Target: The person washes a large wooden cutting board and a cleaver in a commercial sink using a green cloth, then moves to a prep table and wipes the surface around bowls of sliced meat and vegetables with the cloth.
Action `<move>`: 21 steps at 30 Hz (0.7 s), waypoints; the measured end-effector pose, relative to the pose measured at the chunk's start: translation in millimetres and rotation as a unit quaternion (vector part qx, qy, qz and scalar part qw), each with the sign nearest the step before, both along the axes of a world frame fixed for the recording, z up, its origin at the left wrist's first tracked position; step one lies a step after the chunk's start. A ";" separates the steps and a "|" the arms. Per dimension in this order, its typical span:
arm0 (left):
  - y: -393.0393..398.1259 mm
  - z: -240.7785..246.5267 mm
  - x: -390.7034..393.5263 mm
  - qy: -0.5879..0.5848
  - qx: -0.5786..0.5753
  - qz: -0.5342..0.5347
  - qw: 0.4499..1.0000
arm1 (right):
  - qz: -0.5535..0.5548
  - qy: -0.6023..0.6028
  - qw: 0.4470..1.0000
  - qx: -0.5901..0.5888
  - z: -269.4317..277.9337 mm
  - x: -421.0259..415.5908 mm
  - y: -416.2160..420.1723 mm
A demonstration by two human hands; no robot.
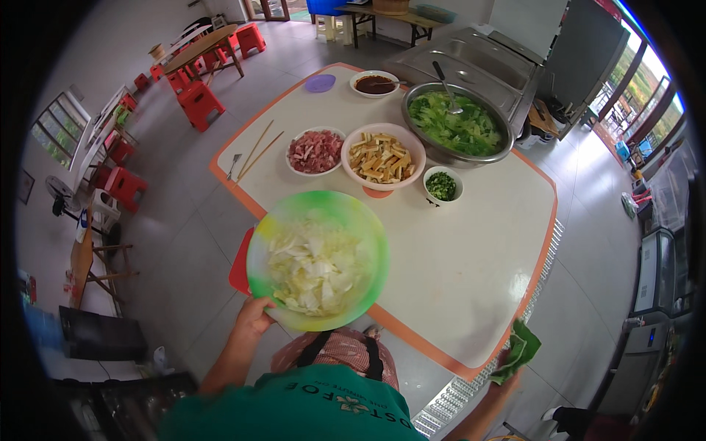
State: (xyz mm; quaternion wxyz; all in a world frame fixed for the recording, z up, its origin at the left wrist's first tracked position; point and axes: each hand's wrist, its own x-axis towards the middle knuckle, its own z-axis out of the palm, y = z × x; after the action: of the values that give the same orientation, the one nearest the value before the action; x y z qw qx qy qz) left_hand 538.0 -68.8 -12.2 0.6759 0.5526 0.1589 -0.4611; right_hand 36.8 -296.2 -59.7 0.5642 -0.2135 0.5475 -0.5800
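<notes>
My left hand [255, 317] grips the near-left rim of a green and yellow plastic basin [370, 242], thumb over the edge. Pale cut cabbage [317, 270] lies heaped inside it, slightly blurred. The basin is held over the table's near-left edge. Out to the right, by the table's corner, my right hand [508, 385] is shut on a crumpled green piece [521, 350], a leaf or a cloth. That piece hides most of the fingers. Beyond the basin stand a plate of sliced raw meat [315, 151], a pink bowl of tofu strips [381, 157] and a small bowl of chopped greens [441, 186].
On the white, orange-edged table [441, 264] are a steel basin of leafy greens in water [455, 124] with a ladle, a dark sauce bowl [375, 84], a purple lid [320, 83], chopsticks [259, 154] and a fork [234, 165]. A steel sink unit [469, 60] adjoins. A person's foot [550, 413] shows lower right.
</notes>
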 end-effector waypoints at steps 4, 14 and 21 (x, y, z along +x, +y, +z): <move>-14.5 1.4 -15.8 -0.010 0.005 -0.035 0.999 | 0.089 0.573 0.814 0.014 -75.4 -36.4 -1.2; -8.2 -5.1 -24.0 -0.024 0.054 -0.005 0.998 | 0.240 0.783 0.567 -0.095 -55.9 57.8 -24.2; 13.2 -15.6 5.6 -0.016 0.033 0.039 0.999 | 0.255 0.741 0.611 -0.107 -77.5 90.0 -26.2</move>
State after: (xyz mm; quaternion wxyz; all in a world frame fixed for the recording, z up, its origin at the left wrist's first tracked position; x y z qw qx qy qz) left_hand 543.5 -55.7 -27.7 0.6771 0.5756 0.1849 -0.4196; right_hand 126.8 -322.3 -137.2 0.0643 -0.7607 0.6363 -0.1107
